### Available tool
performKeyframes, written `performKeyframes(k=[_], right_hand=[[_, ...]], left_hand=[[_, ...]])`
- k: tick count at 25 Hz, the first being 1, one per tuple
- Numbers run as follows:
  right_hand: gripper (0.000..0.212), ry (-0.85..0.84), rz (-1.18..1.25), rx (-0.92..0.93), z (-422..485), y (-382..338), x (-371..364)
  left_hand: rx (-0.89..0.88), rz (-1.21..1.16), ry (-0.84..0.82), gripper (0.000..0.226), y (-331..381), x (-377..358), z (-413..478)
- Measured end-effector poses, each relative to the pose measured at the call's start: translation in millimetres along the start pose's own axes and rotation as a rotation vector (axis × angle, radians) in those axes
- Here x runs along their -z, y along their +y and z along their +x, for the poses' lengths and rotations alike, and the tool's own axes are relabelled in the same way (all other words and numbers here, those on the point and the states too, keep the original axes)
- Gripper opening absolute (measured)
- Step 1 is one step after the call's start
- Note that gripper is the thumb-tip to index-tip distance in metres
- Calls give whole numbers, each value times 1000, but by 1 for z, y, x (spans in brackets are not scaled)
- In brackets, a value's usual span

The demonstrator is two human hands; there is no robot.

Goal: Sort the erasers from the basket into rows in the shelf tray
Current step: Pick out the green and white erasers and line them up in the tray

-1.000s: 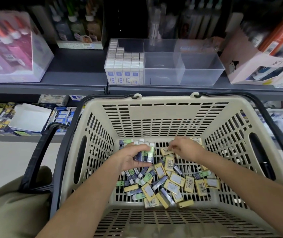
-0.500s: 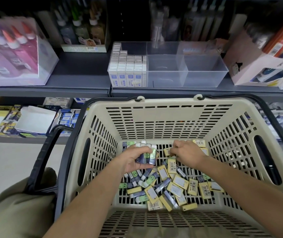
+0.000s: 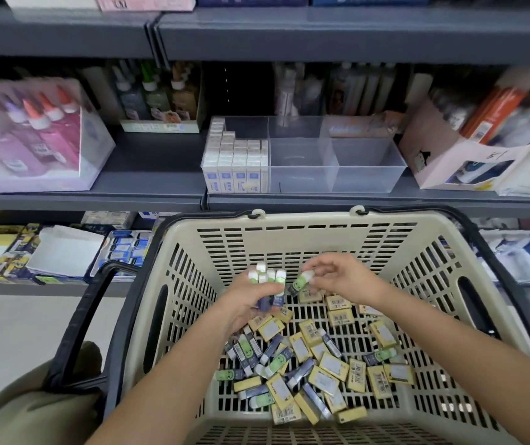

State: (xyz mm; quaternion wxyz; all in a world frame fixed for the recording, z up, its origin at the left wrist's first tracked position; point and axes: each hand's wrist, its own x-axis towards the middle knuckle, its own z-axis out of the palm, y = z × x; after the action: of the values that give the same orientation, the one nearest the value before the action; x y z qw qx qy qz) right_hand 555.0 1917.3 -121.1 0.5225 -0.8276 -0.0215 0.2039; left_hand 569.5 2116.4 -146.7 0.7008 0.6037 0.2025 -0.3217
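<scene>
"Beige slotted plastic: is that the basket (image 3: 305, 239)?"

"Yes. It sits right in front of me, below the grey shelf (image 3: 148, 175), with one dark handle (image 3: 74, 329) folded down on my left side."

"What is your left hand (image 3: 241, 303) doing?"

"Its fingers are curled round a bundle of erasers (image 3: 268, 282), several at once, standing with their white ends up and their dark sleeves down in my palm. I hold it above the basket floor, near the far wall."

"And the other?"

"My right hand (image 3: 340, 277) pinches a single green eraser (image 3: 302, 282) between thumb and fingertips. It is tilted, with its white end up, and sits just beside the bundle. Whether the two touch, I cannot tell."

"Where are the rest?"

"The loose erasers (image 3: 315, 364) lie in a jumble on the basket floor under my forearms. Yellow boxes with barcode labels are mixed with green and dark-sleeved ones, some overlapping."

"And the shelf tray (image 3: 366, 165)?"

"It is clear plastic, on the shelf straight beyond the basket, and split into three compartments. Rows of boxed erasers (image 3: 234, 162), white with blue labels, stand upright in the left compartment, packed close together."

"Anything beside it?"

"To the left, well apart, glue bottles (image 3: 32, 123) with coloured caps stand in a pink box, blurred."
</scene>
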Motion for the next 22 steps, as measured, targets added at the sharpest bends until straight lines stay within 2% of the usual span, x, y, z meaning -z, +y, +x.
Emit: performKeyframes(k=[3, 8, 11, 14, 16, 18, 20, 22], right_hand=[[20, 28, 131, -3, -8, -30, 9], [15, 170, 90, 162, -9, -78, 33], [12, 291, 73, 216, 11, -109, 54], [12, 452, -38, 287, 41, -140, 74], [10, 545, -268, 275, 63, -151, 83], [10, 510, -516, 251, 81, -155, 83], [15, 408, -644, 222, 94, -151, 77], [16, 324, -639, 188, 104, -147, 72]], left_hand=[[-133, 22, -26, 40, 21, -9, -9], [-369, 63, -72, 31, 61, -9, -30], [-499, 30, -17, 29, 94, -6, -33], [-592, 98, 103, 53, 122, -1, -24], [-627, 101, 139, 57, 130, 3, -16], [-647, 99, 158, 43, 132, 5, -9], [-660, 93, 155, 31, 131, 6, -3], [-649, 103, 146, 41, 133, 8, 3]])
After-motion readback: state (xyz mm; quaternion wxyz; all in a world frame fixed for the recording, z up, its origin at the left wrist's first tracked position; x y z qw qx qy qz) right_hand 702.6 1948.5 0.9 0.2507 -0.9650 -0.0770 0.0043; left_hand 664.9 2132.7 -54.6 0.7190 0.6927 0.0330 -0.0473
